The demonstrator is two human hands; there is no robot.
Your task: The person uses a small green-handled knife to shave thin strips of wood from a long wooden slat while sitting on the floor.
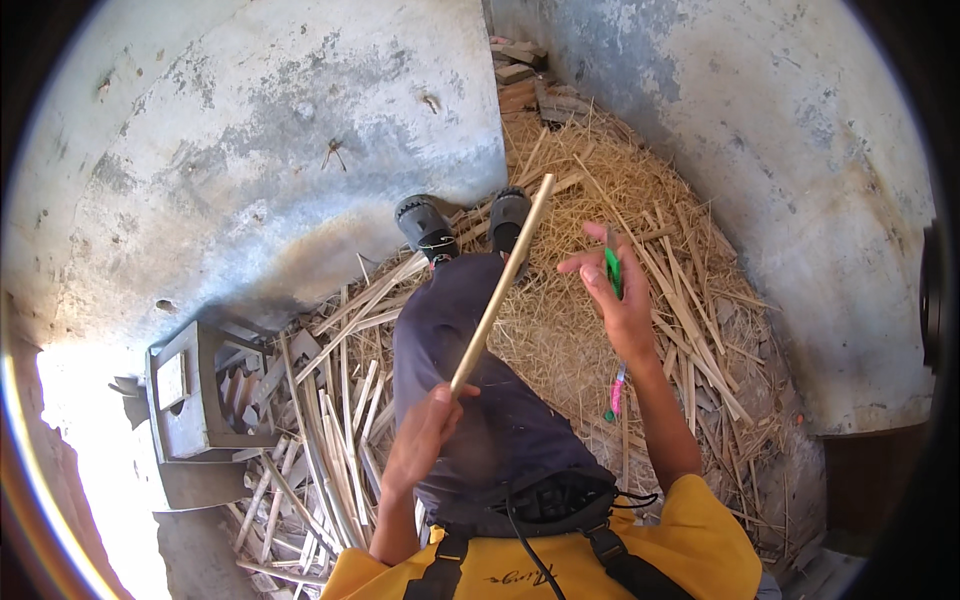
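While raised, right hand [612, 290] half-open.

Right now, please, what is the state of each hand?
Left hand: closed on the lower end of a long wooden stick.
Right hand: fingers partly spread, holding a small green tool.
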